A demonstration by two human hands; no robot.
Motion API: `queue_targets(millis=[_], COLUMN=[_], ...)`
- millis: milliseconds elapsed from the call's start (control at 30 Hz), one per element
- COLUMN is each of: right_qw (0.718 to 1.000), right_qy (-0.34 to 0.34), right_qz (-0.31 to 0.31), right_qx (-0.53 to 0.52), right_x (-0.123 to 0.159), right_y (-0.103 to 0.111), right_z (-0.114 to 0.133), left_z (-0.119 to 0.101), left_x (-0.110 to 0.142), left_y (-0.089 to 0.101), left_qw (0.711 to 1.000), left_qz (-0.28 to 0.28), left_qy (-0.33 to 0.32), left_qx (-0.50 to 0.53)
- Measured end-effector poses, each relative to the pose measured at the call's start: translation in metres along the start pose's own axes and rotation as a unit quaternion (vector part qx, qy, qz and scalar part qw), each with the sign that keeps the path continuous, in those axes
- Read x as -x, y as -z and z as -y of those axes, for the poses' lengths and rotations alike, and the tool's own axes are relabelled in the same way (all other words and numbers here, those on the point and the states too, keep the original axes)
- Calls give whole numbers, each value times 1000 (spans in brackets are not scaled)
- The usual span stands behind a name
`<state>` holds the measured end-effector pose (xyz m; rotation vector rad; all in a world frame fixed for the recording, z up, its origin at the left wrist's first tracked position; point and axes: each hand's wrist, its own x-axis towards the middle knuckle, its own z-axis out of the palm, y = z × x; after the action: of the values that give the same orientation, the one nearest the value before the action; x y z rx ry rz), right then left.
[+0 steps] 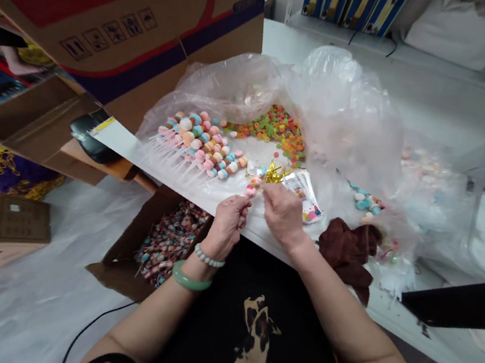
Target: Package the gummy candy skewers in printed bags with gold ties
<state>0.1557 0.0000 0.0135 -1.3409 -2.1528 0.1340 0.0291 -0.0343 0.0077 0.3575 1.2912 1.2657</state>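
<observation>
My left hand [229, 222] is closed round the stick of a candy skewer [251, 189], holding it upright at the table's front edge. My right hand [282, 212] is closed in a pinch on a gold twist tie [272, 174] at the skewer's top. Just beyond my fingers lies a small printed clear wrapper [305, 193]. A heap of pastel candy skewers [203, 141] lies to the left on clear plastic sheeting [342, 111]. Behind it sits a pile of small coloured ring candies [279, 127].
A brown cloth [349, 252] lies right of my right hand. An open cardboard box of wrapped candy skewers [169, 243] stands on the floor below the table edge. A big cardboard box [127, 7] leans at the upper left. A dark flat object [464, 302] juts in at the right.
</observation>
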Motion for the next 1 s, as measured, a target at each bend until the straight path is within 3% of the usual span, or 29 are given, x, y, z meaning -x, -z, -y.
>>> queue_targets(millis=[100,233,367,533,700,767,833,867,933,1000], right_qw=[997,993,996,981,985,978,951,923,837,746], right_qy=[17,24,12,-107,-85,-108,-193,-249,-335,-349], right_qz=[20,50,80,55,54,49,22,15,37,92], right_qx=[75,106,24,-154,-140,-169,-240,-294,-432,-560], right_x=[16,22,27,33,35,35,36,36,37,38], right_y=[-5,-9,-9,-13,-14,-17,-20,-21,-21,-14], right_z=[22,26,20,13,12,15,16,15,11,5], left_z=[7,13,15,21,27,29,30,29,27,23], left_x=[4,5,2,2,2,2,2,3,4,6], left_y=[-3,1,6,7,7,7,6,5,5,8], left_qw=[999,997,996,995,992,992,991,992,993,991], left_qz=[27,78,80,73,76,71,62,59,65,120], left_qy=[-14,-26,-36,-65,-79,-90,-103,-104,-93,-51], left_qx=[-10,-4,-1,-35,-56,-61,-58,-50,-30,-26])
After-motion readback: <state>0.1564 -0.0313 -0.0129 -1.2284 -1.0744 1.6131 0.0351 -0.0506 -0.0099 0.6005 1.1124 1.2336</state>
